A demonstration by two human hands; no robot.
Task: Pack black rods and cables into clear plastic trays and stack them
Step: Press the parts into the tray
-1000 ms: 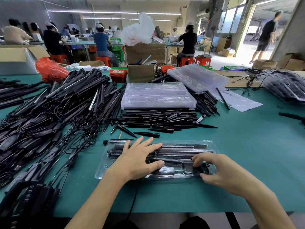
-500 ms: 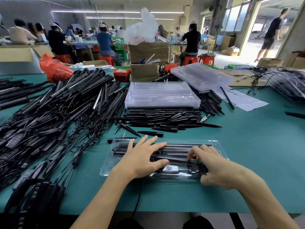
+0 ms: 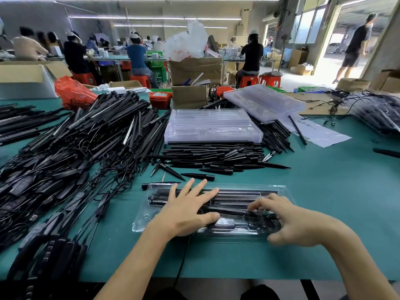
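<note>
Two bare hands work over one clear plastic tray lying at 6 o'clock on the green table, its long side running from 9 to 3 o'clock. The tray is transparent and glossy, with rounded corners and moulded channels; several black rods lie lengthwise in its far channels, too overlapped to count, and a coiled black cable sits in the near pocket toward 3 o'clock. The left hand lies flat on the tray's 9 o'clock half, fingers straight and spread apart, thumb stretched toward 3 o'clock, pressing on the rods. The right hand rests on the 3 o'clock end, its fingers bent down onto the coiled cable and blurred; whether they pinch it cannot be told. One loose rod lies just beyond the tray's far left corner. Toward 12 o'clock sit two stacks of empty clear trays: a squared one directly ahead and a skewed one at 1 o'clock. Between the squared stack and the working tray spreads a heap of short black pointed spikes. A large tangled pile of rods with cables fills 9 to 11 o'clock. At 2 o'clock lies another pile of packed trays, blurred at the frame's edge.
</note>
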